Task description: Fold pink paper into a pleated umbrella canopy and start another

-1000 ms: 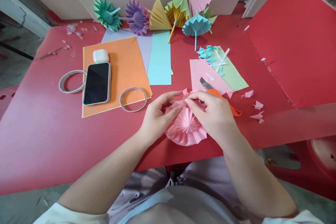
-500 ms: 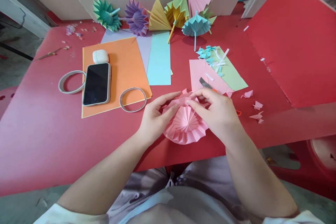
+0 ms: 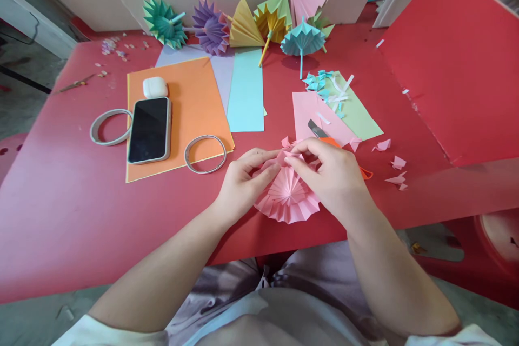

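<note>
A pink pleated paper disc (image 3: pixel 288 203) lies near the front edge of the red table, its folds fanning out from the centre. My left hand (image 3: pixel 249 181) pinches its far rim from the left, thumb and fingers on the pleats. From the right, my right hand (image 3: pixel 328 170) pinches the same rim close beside the left fingertips. Part of the disc's far side is hidden beneath both hands. Scissors (image 3: pixel 317 128) with orange handles lie just beyond my right hand, partly covered by it.
Folded paper umbrellas (image 3: pixel 303 43) line the wall. Orange sheets (image 3: pixel 194 102) bear a phone (image 3: pixel 149 130) and a white earbud case (image 3: pixel 154 87). Tape rolls (image 3: pixel 205 154) lie nearby. Pink scraps (image 3: pixel 398 162) are at right, near a raised red board (image 3: pixel 454 65).
Both hands have shifted slightly along the far rim, and its pleats there look more gathered. More of the scissors' orange handles shows now.
</note>
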The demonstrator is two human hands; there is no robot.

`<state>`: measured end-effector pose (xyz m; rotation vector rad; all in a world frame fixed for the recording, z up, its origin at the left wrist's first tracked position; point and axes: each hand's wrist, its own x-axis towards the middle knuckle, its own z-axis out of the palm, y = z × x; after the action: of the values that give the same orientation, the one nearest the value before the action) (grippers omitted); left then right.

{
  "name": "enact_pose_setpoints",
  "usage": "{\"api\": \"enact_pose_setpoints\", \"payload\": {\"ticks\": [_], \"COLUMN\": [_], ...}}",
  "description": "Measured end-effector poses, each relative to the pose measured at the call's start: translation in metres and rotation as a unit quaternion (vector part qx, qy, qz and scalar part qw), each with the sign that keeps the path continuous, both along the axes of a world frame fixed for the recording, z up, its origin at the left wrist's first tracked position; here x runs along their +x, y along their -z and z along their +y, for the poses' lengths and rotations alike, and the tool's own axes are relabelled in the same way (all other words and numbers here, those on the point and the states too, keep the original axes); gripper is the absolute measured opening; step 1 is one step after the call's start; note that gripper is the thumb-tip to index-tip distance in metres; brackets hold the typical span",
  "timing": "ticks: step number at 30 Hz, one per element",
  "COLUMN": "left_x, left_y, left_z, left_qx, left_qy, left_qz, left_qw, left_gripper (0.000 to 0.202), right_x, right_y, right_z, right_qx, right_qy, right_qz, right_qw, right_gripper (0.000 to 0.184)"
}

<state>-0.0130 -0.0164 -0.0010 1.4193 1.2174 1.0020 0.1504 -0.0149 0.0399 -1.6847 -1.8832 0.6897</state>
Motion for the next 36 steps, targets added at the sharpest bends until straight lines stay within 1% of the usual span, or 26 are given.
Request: {"api": "enact_pose_setpoints", "payload": {"ticks": [5,9,13,16,18,21,24,26,28,29,31,33,34,36], "left_x": [0.000,0.001,0.002,0.001,0.000,-0.003,-0.005,-0.007,-0.008,-0.009,-0.011,-0.012,-0.012,-0.013], "left_y": [-0.001,-0.002,-0.003,-0.004,-0.004,-0.003,-0.004,-0.005,-0.007,-0.008,-0.009,-0.009,-0.010,-0.010], "left_z": [0.000,0.000,-0.001,-0.001,0.000,0.000,-0.001,-0.003,-0.005,-0.006,-0.007,-0.008,-0.008,-0.009], "left_qx": [0.000,-0.003,-0.010,-0.024,-0.022,0.002,0.021,0.035,0.064,0.083,0.118,0.142,0.150,0.164], "left_qy": [0.003,0.006,-0.006,-0.021,-0.027,-0.034,-0.040,-0.039,-0.028,-0.020,-0.003,0.012,0.019,0.033], "left_qz": [-0.002,0.006,0.024,0.007,-0.007,-0.004,-0.002,-0.006,-0.017,-0.022,-0.029,-0.029,-0.030,-0.038], "left_qw": [1.000,1.000,1.000,0.999,0.999,0.999,0.999,0.999,0.997,0.996,0.993,0.989,0.988,0.985], "left_gripper": [0.022,0.022,0.023,0.023,0.019,0.014,0.010,0.007,0.005,0.006,0.009,0.011,0.011,0.012], "right_x": [0.000,-0.001,-0.002,0.000,0.003,0.009,0.016,0.019,0.020,0.020,0.019,0.018,0.018,0.017], "right_y": [-0.001,0.001,0.000,-0.002,-0.006,-0.012,-0.018,-0.023,-0.027,-0.029,-0.031,-0.030,-0.029,-0.026], "right_z": [0.000,0.000,-0.001,-0.002,-0.003,-0.005,-0.007,-0.010,-0.013,-0.015,-0.019,-0.022,-0.023,-0.026], "right_qx": [-0.004,0.013,0.020,0.027,0.026,-0.045,-0.111,-0.127,-0.133,-0.129,-0.083,0.010,0.059,0.140], "right_qy": [-0.008,-0.021,-0.033,-0.032,-0.035,-0.054,-0.053,-0.050,-0.060,-0.065,-0.069,-0.078,-0.090,-0.121], "right_qz": [-0.003,-0.010,-0.013,0.004,0.036,0.113,0.190,0.228,0.242,0.233,0.187,0.111,0.070,0.004], "right_qw": [1.000,1.000,0.999,0.999,0.998,0.991,0.974,0.964,0.959,0.961,0.976,0.991,0.992,0.983], "right_gripper": [0.007,0.006,0.007,0.008,0.009,0.017,0.029,0.031,0.026,0.023,0.018,0.015,0.015,0.017]}}
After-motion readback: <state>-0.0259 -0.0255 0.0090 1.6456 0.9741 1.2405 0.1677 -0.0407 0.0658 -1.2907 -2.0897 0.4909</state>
